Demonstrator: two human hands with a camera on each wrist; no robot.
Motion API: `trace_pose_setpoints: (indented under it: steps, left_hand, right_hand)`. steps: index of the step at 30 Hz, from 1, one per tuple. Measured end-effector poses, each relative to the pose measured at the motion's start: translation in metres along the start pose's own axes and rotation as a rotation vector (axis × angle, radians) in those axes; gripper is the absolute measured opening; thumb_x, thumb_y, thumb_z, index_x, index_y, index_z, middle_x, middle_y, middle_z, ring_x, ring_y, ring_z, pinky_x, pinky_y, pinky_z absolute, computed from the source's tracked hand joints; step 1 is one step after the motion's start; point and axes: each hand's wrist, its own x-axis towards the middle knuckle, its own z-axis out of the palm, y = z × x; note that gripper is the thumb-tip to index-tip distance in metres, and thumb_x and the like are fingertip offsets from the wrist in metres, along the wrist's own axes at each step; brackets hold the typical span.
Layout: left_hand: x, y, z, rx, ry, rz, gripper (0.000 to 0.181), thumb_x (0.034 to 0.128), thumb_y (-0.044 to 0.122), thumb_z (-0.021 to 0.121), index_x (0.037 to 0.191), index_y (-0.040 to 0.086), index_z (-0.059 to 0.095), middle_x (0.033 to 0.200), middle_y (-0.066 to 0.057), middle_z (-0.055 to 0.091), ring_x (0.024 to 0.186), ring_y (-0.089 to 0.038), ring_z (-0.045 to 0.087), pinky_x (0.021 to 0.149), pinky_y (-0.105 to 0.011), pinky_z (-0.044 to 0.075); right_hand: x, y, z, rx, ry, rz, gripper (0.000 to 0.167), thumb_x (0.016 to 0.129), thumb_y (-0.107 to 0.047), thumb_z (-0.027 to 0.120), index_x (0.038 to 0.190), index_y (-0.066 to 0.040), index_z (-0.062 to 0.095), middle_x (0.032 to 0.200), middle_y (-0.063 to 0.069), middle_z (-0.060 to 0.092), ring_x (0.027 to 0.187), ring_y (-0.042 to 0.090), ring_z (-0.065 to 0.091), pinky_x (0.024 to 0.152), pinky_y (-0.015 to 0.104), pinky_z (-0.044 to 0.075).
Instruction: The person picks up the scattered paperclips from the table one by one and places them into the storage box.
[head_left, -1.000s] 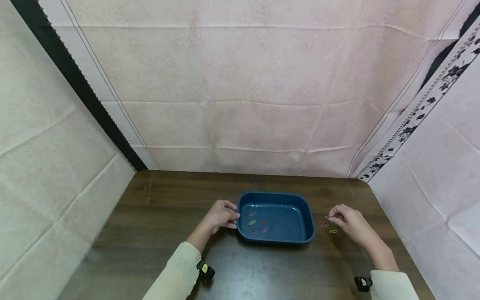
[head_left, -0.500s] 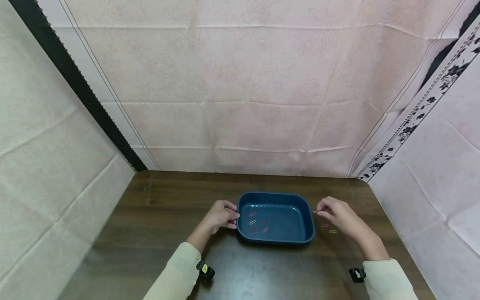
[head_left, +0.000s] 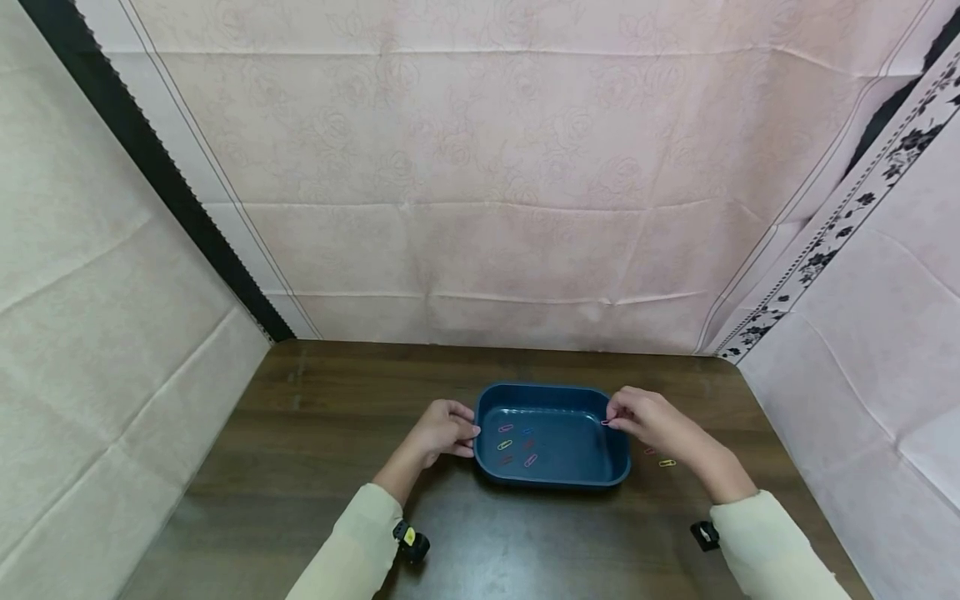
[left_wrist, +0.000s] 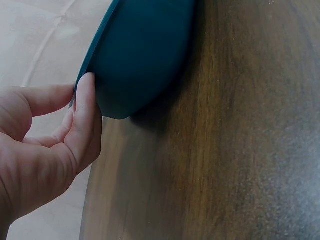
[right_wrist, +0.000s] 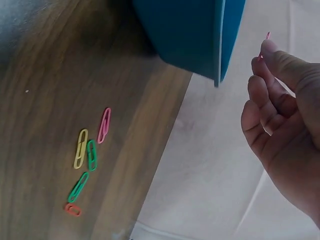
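Note:
A dark blue rectangular tray (head_left: 573,450) stands on the wooden table. My left hand (head_left: 441,432) pinches its left rim between thumb and fingers, as the left wrist view confirms. Over the tray's right edge, my right hand (head_left: 651,417) holds a pink paper clip (right_wrist: 268,35) between thumb and index fingertip, its other fingers curled. Several paper clips lie in the tray's left half, among them a yellow clip (head_left: 505,445) and a pink clip (head_left: 531,460). On the table right of the tray, the right wrist view has a pink clip (right_wrist: 104,125), a yellow clip (right_wrist: 80,149), two green clips (right_wrist: 92,155) and an orange-red clip (right_wrist: 73,209).
The brown wooden table (head_left: 300,500) has a pale cloth (head_left: 487,167) hanging behind it. More pale cloth flanks it on both sides, with a dark strip at the left and a floral border (head_left: 821,258) at the right. Each wrist wears a small black camera (head_left: 412,543).
My right hand has moved left from the clips on the table to above the tray's right edge, carrying the pink paper clip. My left hand and the tray have stayed put.

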Motion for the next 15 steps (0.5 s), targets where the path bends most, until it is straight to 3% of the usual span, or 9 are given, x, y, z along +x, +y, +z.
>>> trace_pose_setpoints:
  steps: [15]
  left_hand:
    - [0.001, -0.002, -0.002, 0.001, 0.000, -0.012, 0.029, 0.0986, 0.002, 0.066, 0.124, -0.008, 0.057, 0.101, -0.025, 0.070, 0.071, -0.021, 0.069, 0.069, -0.035, 0.066]
  right_hand:
    - [0.025, -0.017, 0.010, -0.009, -0.111, -0.127, 0.011, 0.095, -0.009, 0.074, 0.093, -0.018, 0.068, 0.093, -0.008, 0.060, 0.083, 0.005, 0.057, 0.071, 0.020, 0.058]
